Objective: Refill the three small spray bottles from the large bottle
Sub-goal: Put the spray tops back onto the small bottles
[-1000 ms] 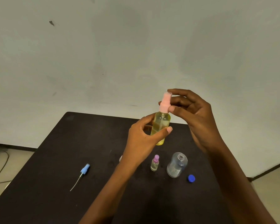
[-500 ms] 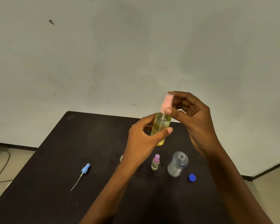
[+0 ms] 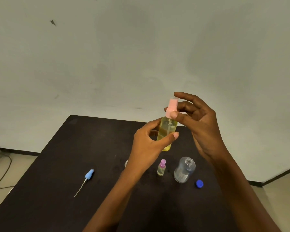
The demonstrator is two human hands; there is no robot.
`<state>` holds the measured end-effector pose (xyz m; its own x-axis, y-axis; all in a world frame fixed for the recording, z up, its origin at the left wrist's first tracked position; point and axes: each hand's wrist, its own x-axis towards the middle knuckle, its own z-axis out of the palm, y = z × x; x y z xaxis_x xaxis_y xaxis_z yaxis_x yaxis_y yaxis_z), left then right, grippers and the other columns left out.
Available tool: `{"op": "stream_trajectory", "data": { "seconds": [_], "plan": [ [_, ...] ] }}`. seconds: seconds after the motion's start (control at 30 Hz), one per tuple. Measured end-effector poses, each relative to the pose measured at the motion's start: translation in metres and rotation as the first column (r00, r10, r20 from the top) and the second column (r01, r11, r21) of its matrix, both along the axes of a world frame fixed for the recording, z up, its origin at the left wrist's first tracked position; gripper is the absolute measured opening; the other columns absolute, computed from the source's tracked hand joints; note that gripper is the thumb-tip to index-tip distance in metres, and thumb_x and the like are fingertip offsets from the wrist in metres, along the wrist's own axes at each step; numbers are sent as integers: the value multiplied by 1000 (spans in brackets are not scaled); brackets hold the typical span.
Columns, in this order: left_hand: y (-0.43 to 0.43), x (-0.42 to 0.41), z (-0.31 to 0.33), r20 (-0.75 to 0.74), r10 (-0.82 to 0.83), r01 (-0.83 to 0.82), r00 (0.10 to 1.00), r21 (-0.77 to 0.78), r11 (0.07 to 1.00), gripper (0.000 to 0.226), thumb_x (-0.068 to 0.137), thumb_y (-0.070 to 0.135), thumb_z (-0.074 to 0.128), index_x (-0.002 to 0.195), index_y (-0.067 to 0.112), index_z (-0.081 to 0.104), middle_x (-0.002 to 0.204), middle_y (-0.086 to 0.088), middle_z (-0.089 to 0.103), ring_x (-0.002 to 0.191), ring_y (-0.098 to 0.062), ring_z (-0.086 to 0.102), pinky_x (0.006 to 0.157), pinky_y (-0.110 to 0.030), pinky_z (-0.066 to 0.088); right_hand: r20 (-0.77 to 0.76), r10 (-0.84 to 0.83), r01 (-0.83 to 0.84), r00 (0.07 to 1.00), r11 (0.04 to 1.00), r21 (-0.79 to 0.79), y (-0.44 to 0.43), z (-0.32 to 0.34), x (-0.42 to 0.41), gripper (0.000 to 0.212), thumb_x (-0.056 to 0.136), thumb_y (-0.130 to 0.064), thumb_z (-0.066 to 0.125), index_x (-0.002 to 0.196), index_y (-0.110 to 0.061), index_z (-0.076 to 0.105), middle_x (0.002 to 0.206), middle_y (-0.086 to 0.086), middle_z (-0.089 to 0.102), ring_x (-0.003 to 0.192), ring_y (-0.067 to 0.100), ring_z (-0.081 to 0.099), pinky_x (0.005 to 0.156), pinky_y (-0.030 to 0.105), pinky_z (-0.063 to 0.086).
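Right hand (image 3: pixel 199 124) has spread its fingers, thumb pinching the pink spray cap (image 3: pixel 172 105) at centre frame; left hand (image 3: pixel 147 148) grips the yellow spray bottle (image 3: pixel 167 129) just beneath

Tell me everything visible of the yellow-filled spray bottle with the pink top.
The clear plastic spray bottle is a slim cylinder nearly full of pale yellow liquid, topped by a pink spray head. It is held roughly upright above the dark table. The left hand grips its body; the right hand pinches the pink head.
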<state>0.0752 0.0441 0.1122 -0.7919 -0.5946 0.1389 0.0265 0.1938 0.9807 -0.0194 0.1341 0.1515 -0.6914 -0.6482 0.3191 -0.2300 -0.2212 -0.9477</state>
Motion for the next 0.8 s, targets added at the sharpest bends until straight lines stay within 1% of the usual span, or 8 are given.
{"op": "stream_trajectory", "data": {
  "seconds": [0.17,0.3,0.43,0.47,0.53,0.6,0.73,0.8],
  "plan": [
    [1,0,-1,-5,-8,8,1000,-11,1000,39,74,28,73,111,29,61,108,10,66,102,-8,60,85,-16,47,-46,-46,46,998,999,4,-2,-2,2,45,65,-23,71,107,-30,57,96,2,63,90,18,62,69,19,52],
    [2,-1,-1,-22,-9,8,1000,-22,1000,39,75,27,72,113,26,61,107,10,67,101,-7,61,85,-17,48,-72,-78,78,994,997,-8,-3,-3,3,46,64,-22,73,106,-31,57,93,-4,64,88,17,62,69,19,52],
    [2,-1,-2,-32,-1,0,1000,-38,999,40,74,28,73,112,22,63,106,7,68,100,-10,63,87,-24,51,-102,-144,141,984,989,-38,-4,-6,6,46,64,-21,75,106,-29,57,79,-15,62,79,10,61,71,19,53],
    [3,-2,-3,-36,0,-1,999,-35,999,39,73,28,73,111,22,64,104,7,69,98,-11,63,87,-24,52,-112,-166,161,980,986,-45,-5,-7,7,45,66,-18,76,106,-29,56,77,-14,61,77,8,60,71,19,52],
    [4,-2,-3,-41,17,-18,999,-37,999,36,72,27,74,107,25,63,103,7,69,96,-12,64,83,-18,51,-141,-211,205,967,977,-56,-6,-10,10,46,69,-9,77,106,-25,55,76,-11,59,73,4,59,70,15,51],
    [5,-3,-3,-38,39,-40,999,-46,998,39,72,25,74,109,25,62,104,5,67,96,-12,63,81,-14,49,-171,-254,248,952,967,-58,-7,-12,13,48,70,-6,77,108,-22,53,78,-8,58,73,2,57,69,13,49],
    [6,-2,-4,-57,21,-23,998,-29,999,34,71,26,74,102,32,62,99,8,68,95,-11,65,82,-19,52,-184,-262,263,947,965,-15,-8,-11,14,52,68,-13,79,112,-21,51,81,-5,58,75,5,59,70,14,50],
    [5,-1,-5,-69,22,-24,997,-29,999,34,70,28,74,102,33,62,99,9,69,94,-10,65,83,-21,52,-166,-205,212,965,977,27,-7,-9,12,54,68,-23,77,114,-26,50,90,-3,61,83,6,61,77,20,53]
  ]
}}
